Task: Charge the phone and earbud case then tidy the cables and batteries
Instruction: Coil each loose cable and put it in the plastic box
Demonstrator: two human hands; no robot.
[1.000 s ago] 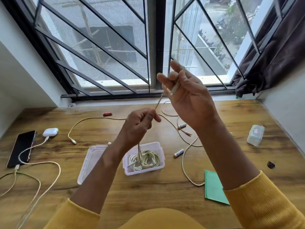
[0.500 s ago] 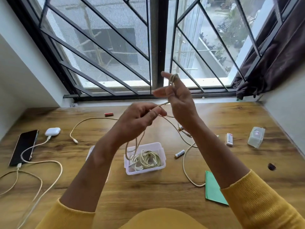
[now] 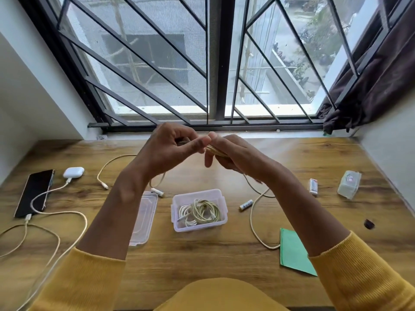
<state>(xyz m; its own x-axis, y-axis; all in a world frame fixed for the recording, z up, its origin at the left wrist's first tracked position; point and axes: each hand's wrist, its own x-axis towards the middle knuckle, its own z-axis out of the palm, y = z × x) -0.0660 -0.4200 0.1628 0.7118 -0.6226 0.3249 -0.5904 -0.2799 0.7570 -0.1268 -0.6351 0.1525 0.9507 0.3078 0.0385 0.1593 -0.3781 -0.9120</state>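
Note:
Both hands are raised together over the wooden desk (image 3: 202,261). My right hand (image 3: 233,156) grips a bunch of cream cable loops (image 3: 214,150), and my left hand (image 3: 170,147) pinches the same cable beside it. The cable's loose length (image 3: 254,212) trails down to the desk on the right. Below my hands stands a clear plastic box (image 3: 221,215) holding coiled cables (image 3: 199,213). At far left a black phone (image 3: 34,191) and a white earbud case (image 3: 73,172) lie with cables plugged in. Batteries (image 3: 246,204) (image 3: 157,191) lie loose near the box.
The box's clear lid (image 3: 143,217) lies left of it. Another cream cable (image 3: 112,167) curves behind my left wrist. A green card (image 3: 294,252), a small white-red pack (image 3: 313,186), a clear case (image 3: 349,184) and a small dark object (image 3: 369,224) lie at the right. Window bars rise beyond the desk.
Both hands came down from in front of the window and closed together. The cable that hung between them is now gathered into loops in my right hand.

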